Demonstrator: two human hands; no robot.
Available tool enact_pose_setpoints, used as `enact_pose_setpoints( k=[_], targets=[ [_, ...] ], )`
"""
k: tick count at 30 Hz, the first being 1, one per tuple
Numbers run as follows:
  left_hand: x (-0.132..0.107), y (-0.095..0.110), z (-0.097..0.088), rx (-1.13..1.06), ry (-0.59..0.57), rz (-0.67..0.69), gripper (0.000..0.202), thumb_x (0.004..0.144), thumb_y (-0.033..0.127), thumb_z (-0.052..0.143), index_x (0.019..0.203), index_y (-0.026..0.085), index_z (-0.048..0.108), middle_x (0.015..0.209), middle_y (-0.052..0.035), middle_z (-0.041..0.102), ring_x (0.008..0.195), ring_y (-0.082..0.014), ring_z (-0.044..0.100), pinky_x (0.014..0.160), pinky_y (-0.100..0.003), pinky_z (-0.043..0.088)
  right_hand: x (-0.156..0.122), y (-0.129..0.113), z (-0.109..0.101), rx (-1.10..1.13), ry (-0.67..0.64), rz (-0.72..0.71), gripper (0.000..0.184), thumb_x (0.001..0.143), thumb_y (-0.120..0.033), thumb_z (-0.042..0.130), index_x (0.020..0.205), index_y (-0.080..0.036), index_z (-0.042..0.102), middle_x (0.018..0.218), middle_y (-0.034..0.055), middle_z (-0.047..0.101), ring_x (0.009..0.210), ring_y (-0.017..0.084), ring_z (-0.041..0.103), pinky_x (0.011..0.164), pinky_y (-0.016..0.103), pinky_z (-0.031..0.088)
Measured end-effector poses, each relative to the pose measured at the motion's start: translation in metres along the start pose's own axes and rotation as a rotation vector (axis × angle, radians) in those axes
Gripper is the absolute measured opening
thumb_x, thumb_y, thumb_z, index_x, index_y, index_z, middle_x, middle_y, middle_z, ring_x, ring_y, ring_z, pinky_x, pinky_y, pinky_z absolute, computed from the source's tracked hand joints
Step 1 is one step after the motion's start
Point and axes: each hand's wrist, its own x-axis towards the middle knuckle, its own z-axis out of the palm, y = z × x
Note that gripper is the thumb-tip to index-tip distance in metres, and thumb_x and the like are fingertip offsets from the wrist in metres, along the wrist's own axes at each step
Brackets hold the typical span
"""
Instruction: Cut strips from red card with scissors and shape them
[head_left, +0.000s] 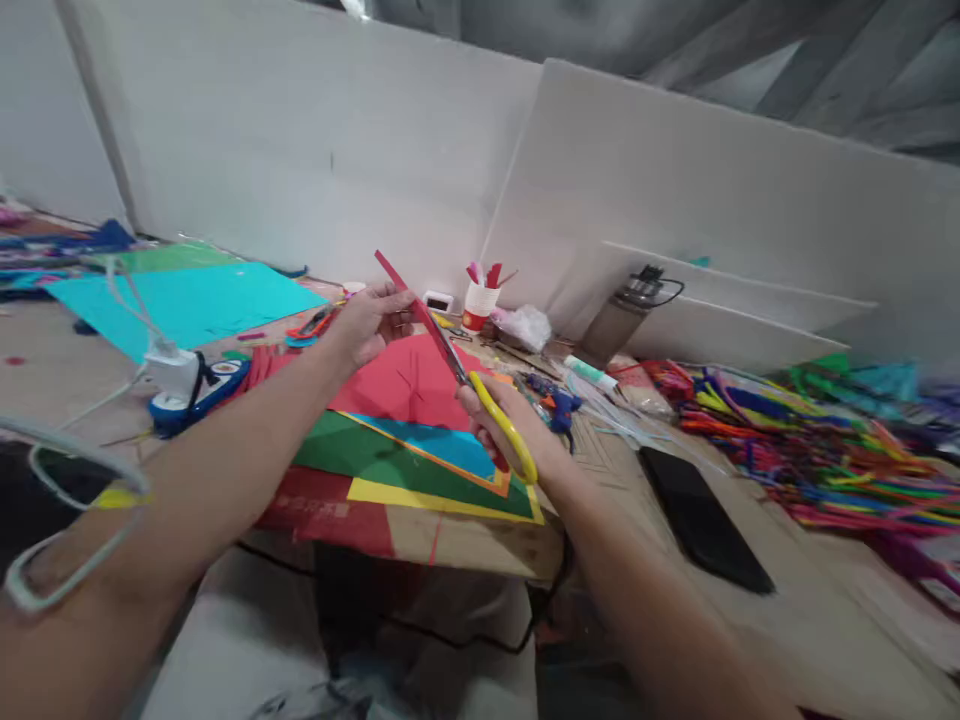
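Observation:
My left hand (pixel 367 322) pinches a narrow red paper strip (pixel 401 285) and holds it up at a slant above the table. My right hand (pixel 501 425) grips yellow-handled scissors (pixel 504 425), and their blades (pixel 448 350) run along the lower part of the strip. Beneath both hands lies a stack of coloured sheets: red (pixel 409 385), blue (pixel 435 440), green (pixel 360 455) and yellow (pixel 420 497).
A black phone (pixel 701 520) lies right of my right arm. A heap of coloured pipe cleaners (pixel 810 450) fills the right side. A cup of tools (pixel 478 305), a metal bottle (pixel 619 320) and a blue glue gun (pixel 559 405) stand behind. A cyan sheet (pixel 187 300) and a power strip (pixel 195 385) lie left.

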Motion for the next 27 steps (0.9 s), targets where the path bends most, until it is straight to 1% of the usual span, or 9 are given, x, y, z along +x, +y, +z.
enact_pose_setpoints(
  k=[5, 9, 13, 16, 21, 27],
  targets=[
    [0.0, -0.005, -0.002, 0.023, -0.045, 0.012, 0.018, 0.073, 0.016, 0.076, 0.073, 0.014, 0.058, 0.066, -0.0001, 0.067, 0.058, -0.0101, 0.064, 0.057, -0.022, 0.047, 0.001, 0.002, 0.0, -0.009, 0.002, 0.033, 0.044, 0.091, -0.065, 0.041, 0.084, -0.022, 0.047, 0.058, -0.0052, 0.048, 0.038, 0.006, 0.043, 0.034, 0.016, 0.031],
    [0.002, -0.007, -0.006, 0.028, -0.071, 0.03, 0.017, 0.072, 0.017, 0.076, 0.074, 0.014, 0.059, 0.067, -0.0005, 0.067, 0.059, -0.0108, 0.064, 0.058, -0.023, 0.048, 0.0, -0.002, 0.0, 0.056, -0.014, 0.053, 0.043, 0.091, -0.064, 0.043, 0.084, -0.022, 0.046, 0.056, -0.006, 0.046, 0.038, 0.006, 0.043, 0.036, 0.016, 0.034],
    [0.003, -0.009, -0.008, 0.004, -0.096, 0.039, 0.015, 0.073, 0.016, 0.075, 0.076, 0.014, 0.061, 0.066, -0.0002, 0.067, 0.058, -0.01, 0.063, 0.056, -0.023, 0.048, -0.002, -0.007, -0.002, 0.089, -0.023, 0.074, 0.043, 0.09, -0.064, 0.045, 0.083, -0.022, 0.045, 0.055, -0.0065, 0.045, 0.037, 0.006, 0.042, 0.035, 0.016, 0.035],
    [0.003, -0.009, -0.007, -0.004, -0.093, 0.041, 0.016, 0.073, 0.016, 0.076, 0.076, 0.014, 0.06, 0.065, 0.0, 0.066, 0.057, -0.0094, 0.063, 0.056, -0.022, 0.048, -0.003, -0.01, -0.002, 0.099, -0.024, 0.067, 0.043, 0.09, -0.063, 0.048, 0.082, -0.021, 0.045, 0.054, -0.0067, 0.045, 0.038, 0.006, 0.042, 0.035, 0.016, 0.036],
    [0.002, -0.008, -0.007, 0.017, -0.084, 0.034, 0.019, 0.072, 0.018, 0.077, 0.076, 0.014, 0.059, 0.067, 0.0002, 0.067, 0.058, -0.0095, 0.063, 0.059, -0.023, 0.05, -0.004, -0.012, -0.002, 0.108, -0.021, 0.094, 0.044, 0.089, -0.065, 0.047, 0.081, -0.022, 0.044, 0.052, -0.0071, 0.045, 0.035, 0.006, 0.041, 0.032, 0.016, 0.033],
    [0.002, -0.008, -0.006, 0.004, -0.079, 0.029, 0.017, 0.073, 0.016, 0.076, 0.075, 0.015, 0.059, 0.067, 0.0009, 0.066, 0.058, -0.009, 0.063, 0.059, -0.023, 0.051, -0.005, -0.014, -0.001, 0.134, -0.013, 0.111, 0.043, 0.088, -0.064, 0.05, 0.081, -0.022, 0.044, 0.053, -0.0072, 0.045, 0.035, 0.006, 0.041, 0.031, 0.016, 0.034]
  ],
)
